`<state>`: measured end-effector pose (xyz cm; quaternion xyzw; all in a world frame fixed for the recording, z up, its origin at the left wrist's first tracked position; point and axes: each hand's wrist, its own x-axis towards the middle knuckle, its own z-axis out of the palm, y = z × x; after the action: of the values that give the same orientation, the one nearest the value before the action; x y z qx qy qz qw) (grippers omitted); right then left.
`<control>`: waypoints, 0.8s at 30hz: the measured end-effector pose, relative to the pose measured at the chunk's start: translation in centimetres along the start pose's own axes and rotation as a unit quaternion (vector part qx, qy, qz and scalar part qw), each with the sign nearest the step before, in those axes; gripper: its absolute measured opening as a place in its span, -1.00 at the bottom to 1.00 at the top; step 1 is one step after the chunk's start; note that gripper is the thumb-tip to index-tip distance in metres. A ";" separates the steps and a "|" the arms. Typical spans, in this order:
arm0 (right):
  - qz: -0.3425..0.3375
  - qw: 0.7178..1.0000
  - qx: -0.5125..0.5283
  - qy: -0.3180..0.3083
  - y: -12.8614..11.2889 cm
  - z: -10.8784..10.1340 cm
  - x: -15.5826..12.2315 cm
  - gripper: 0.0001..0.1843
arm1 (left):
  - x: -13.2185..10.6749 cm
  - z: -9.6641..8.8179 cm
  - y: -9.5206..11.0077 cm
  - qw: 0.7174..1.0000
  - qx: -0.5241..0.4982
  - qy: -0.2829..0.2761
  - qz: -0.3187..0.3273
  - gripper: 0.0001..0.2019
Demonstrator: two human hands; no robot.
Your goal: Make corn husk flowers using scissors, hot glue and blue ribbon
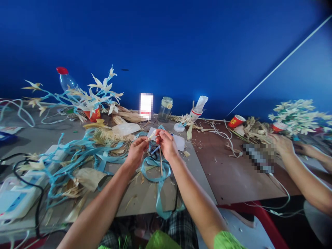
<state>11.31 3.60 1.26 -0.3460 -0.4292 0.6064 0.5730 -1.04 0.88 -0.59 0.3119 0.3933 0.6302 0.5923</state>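
My left hand [138,149] and my right hand [167,143] are raised close together over the table's near part. A small pale piece of husk [151,135] is pinched between the fingertips of both. A thin stick [161,162] hangs down below my right hand; its upper end is hidden. Under the hands lie a loop of light blue ribbon [163,193] and a white sheet [179,142]. Left of my left hand is a tangle of blue ribbon [103,157] with dried husks [90,178].
White husk flowers [101,84] stand in a red cup at back left, near a red-capped bottle [67,81]. A glass jar [165,109] is behind my hands. Far left lies a power strip [33,183] with cables. At right, another person's hand [282,143] is at dried husks.
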 end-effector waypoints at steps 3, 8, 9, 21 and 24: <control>-0.016 0.997 -0.078 0.015 -0.1 -0.4 0.1 -0.67 | 0.0 0.0 -0.2 0.999 0.030 -0.008 -0.007 -0.82; 0.002 0.995 -0.084 0.058 0.2 -0.2 0.3 -0.74 | 0.1 -0.1 -0.5 0.999 0.043 -0.019 -0.015 -0.82; 0.015 0.996 -0.061 0.057 0.1 -0.2 0.3 -0.74 | 0.1 -0.1 -0.5 0.999 0.038 -0.021 -0.021 -0.81; 0.132 0.986 0.102 -0.014 0.0 -0.8 0.4 -0.73 | -0.3 0.2 -0.2 0.996 -0.016 -0.073 -0.042 -0.86; 0.152 0.981 0.115 -0.020 -0.1 -0.7 0.4 -0.73 | -0.2 0.0 -0.6 0.996 -0.019 -0.079 -0.039 -0.86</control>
<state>11.96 4.04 1.08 -0.3264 -0.3102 0.7387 0.5016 -0.72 0.68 -1.06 0.3338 0.3449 0.5873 0.6517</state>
